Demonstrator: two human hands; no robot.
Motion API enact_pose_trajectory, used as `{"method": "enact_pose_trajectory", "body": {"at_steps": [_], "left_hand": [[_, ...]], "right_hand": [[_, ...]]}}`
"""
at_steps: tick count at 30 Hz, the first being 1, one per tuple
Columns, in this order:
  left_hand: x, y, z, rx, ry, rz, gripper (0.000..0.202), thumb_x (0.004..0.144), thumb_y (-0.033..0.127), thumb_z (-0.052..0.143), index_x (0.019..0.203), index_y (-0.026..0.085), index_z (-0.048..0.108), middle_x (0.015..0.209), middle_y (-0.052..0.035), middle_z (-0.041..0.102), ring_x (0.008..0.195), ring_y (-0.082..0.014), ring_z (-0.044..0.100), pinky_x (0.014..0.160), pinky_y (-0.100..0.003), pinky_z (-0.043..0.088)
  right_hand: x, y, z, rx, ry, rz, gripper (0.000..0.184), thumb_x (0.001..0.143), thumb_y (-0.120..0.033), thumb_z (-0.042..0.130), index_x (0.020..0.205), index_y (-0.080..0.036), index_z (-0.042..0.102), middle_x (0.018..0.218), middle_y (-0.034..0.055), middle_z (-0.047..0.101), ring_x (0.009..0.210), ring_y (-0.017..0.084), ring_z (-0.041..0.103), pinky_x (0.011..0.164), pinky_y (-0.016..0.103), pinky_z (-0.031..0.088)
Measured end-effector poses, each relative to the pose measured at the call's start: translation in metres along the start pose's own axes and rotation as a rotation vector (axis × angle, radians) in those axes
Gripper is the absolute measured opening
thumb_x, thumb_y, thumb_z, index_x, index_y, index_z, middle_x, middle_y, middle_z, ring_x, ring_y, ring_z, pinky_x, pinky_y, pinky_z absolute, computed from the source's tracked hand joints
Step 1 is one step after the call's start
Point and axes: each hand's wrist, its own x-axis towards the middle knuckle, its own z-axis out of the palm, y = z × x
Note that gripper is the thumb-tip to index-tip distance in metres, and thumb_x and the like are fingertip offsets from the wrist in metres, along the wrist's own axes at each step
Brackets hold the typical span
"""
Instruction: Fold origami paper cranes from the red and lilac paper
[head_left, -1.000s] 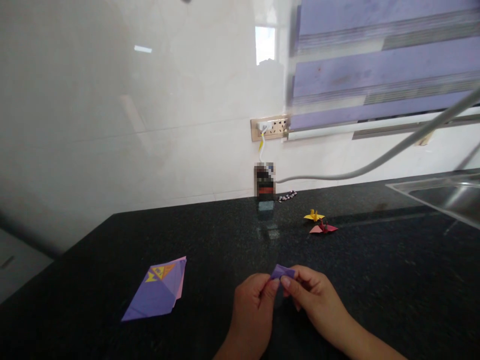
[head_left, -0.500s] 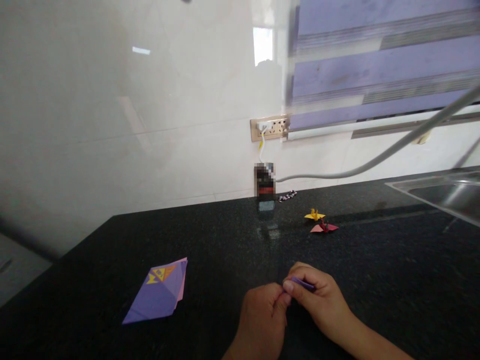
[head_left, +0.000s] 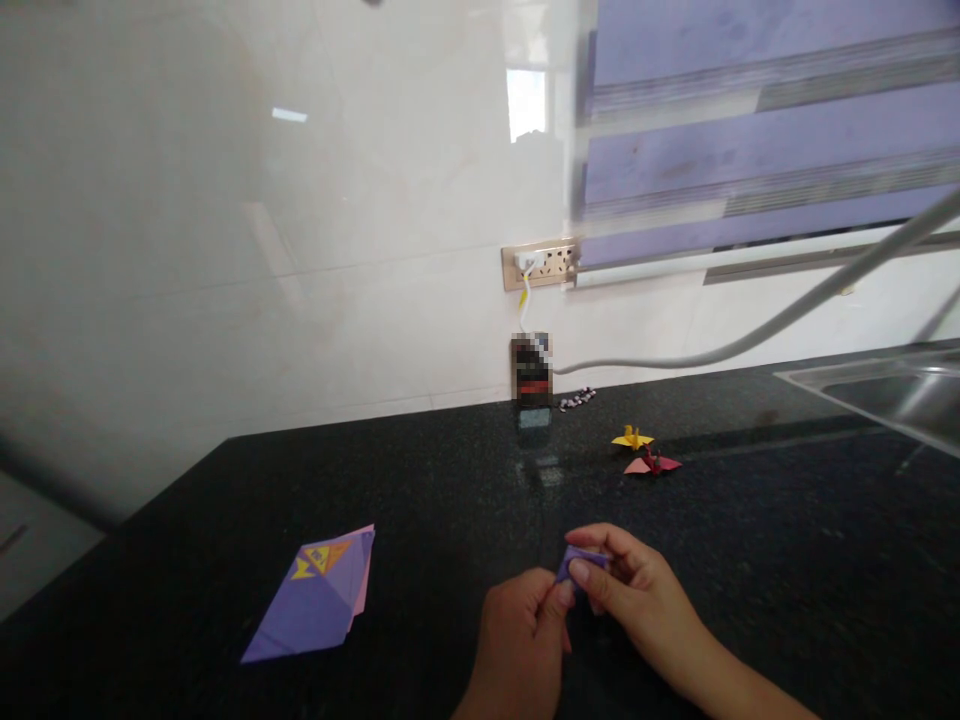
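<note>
A small folded piece of purple paper [head_left: 582, 556] is pinched between my two hands above the dark counter, partly hidden by the fingers. My right hand [head_left: 637, 585] grips it between thumb and forefinger. On its lower left side, my left hand [head_left: 525, 620] is closed with the thumb and forefinger on the paper's edge. A yellow paper crane [head_left: 632, 439] and a red and pink paper crane [head_left: 652, 464] stand beyond my right hand. To the left lies a stack of purple and pink paper [head_left: 315, 600] with a yellow and orange print.
Against the tiled wall stands a dark, pixelated device [head_left: 533, 372], wired to the wall socket [head_left: 540, 264]. A beaded string [head_left: 577, 399] lies beside it. A grey hose [head_left: 795, 315] crosses on the right, above a steel sink [head_left: 900, 395].
My right hand's fingers have opened out a little, and more of the purple paper shows. The whole view has shifted slightly, with things sitting a bit lower.
</note>
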Motion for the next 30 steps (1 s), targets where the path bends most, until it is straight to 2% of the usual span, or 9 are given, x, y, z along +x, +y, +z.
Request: {"method": "enact_pose_trajectory", "body": {"at_steps": [3, 8, 12, 15, 18, 22, 25, 27, 30], "left_hand": [[0.0, 0.0, 0.001, -0.02, -0.028, 0.004, 0.039, 0.083, 0.034, 0.035, 0.051, 0.016, 0.048, 0.048, 0.0016, 0.045, 0.05, -0.011, 0.045, 0.051, -0.022, 0.031], [-0.001, 0.003, 0.001, -0.042, -0.038, 0.015, 0.029, 0.079, 0.03, 0.04, 0.059, 0.015, 0.053, 0.055, 0.0011, 0.048, 0.055, -0.0115, 0.046, 0.052, -0.021, 0.031], [0.0, 0.006, -0.001, -0.065, -0.037, -0.06, 0.029, 0.077, 0.026, 0.041, 0.051, 0.015, 0.051, 0.05, 0.0015, 0.046, 0.052, -0.0113, 0.044, 0.051, -0.021, 0.03], [0.001, 0.008, -0.003, -0.105, 0.021, -0.098, 0.03, 0.076, 0.027, 0.043, 0.05, 0.015, 0.051, 0.048, 0.0019, 0.045, 0.05, -0.0112, 0.043, 0.05, -0.022, 0.03], [0.001, 0.008, -0.003, -0.151, 0.02, -0.094, 0.031, 0.077, 0.029, 0.044, 0.051, 0.015, 0.051, 0.047, 0.0021, 0.044, 0.049, -0.0107, 0.041, 0.049, -0.022, 0.029], [0.002, 0.006, -0.003, -0.3, -0.001, -0.046, 0.025, 0.078, 0.031, 0.044, 0.066, 0.014, 0.058, 0.06, -0.0005, 0.054, 0.059, -0.0124, 0.048, 0.055, -0.022, 0.035], [0.003, 0.003, -0.004, -0.385, 0.02, -0.086, 0.025, 0.078, 0.033, 0.045, 0.071, 0.014, 0.059, 0.066, -0.0028, 0.057, 0.064, -0.0142, 0.051, 0.058, -0.023, 0.037], [0.005, 0.003, -0.005, -0.428, 0.044, -0.149, 0.025, 0.077, 0.033, 0.047, 0.07, 0.013, 0.059, 0.062, -0.0028, 0.055, 0.06, -0.0139, 0.05, 0.055, -0.023, 0.038], [0.006, 0.003, -0.007, -0.479, 0.041, -0.2, 0.023, 0.076, 0.031, 0.048, 0.071, 0.012, 0.06, 0.059, -0.0021, 0.054, 0.057, -0.013, 0.05, 0.054, -0.023, 0.039]], "right_hand": [[-0.001, -0.004, -0.002, -0.115, -0.052, -0.072, 0.021, 0.076, -0.031, 0.054, 0.061, -0.015, 0.057, 0.057, -0.0015, 0.051, 0.052, 0.009, 0.046, 0.05, 0.021, 0.037], [0.0, -0.011, -0.007, -0.342, -0.115, -0.198, 0.024, 0.078, -0.029, 0.052, 0.06, -0.015, 0.059, 0.06, 0.0002, 0.051, 0.057, 0.012, 0.049, 0.054, 0.023, 0.038], [0.002, -0.013, -0.01, -0.462, -0.143, -0.194, 0.019, 0.076, -0.029, 0.055, 0.066, -0.015, 0.062, 0.061, 0.0011, 0.053, 0.059, 0.013, 0.05, 0.055, 0.024, 0.038], [0.003, -0.009, -0.012, -0.449, -0.093, -0.149, 0.022, 0.077, -0.032, 0.053, 0.064, -0.015, 0.059, 0.058, -0.0002, 0.051, 0.055, 0.012, 0.047, 0.052, 0.023, 0.036], [0.002, -0.006, -0.014, -0.439, -0.064, -0.155, 0.027, 0.078, -0.033, 0.051, 0.057, -0.015, 0.053, 0.054, -0.0019, 0.047, 0.053, 0.011, 0.043, 0.05, 0.022, 0.034], [0.005, -0.007, -0.016, -0.351, -0.095, -0.084, 0.029, 0.077, -0.035, 0.051, 0.056, -0.015, 0.052, 0.052, -0.003, 0.045, 0.05, 0.009, 0.041, 0.048, 0.021, 0.032], [0.008, -0.007, -0.016, -0.225, -0.098, -0.012, 0.025, 0.079, -0.036, 0.048, 0.07, -0.015, 0.057, 0.059, -0.0012, 0.051, 0.051, 0.009, 0.043, 0.048, 0.021, 0.034], [0.01, -0.007, -0.016, -0.152, -0.062, 0.013, 0.022, 0.079, -0.036, 0.049, 0.081, -0.015, 0.057, 0.063, -0.0011, 0.052, 0.05, 0.008, 0.043, 0.047, 0.021, 0.034], [0.009, -0.008, -0.015, -0.101, -0.025, 0.023, 0.022, 0.077, -0.036, 0.052, 0.086, -0.016, 0.055, 0.063, -0.0018, 0.052, 0.049, 0.008, 0.043, 0.047, 0.021, 0.034]]}}
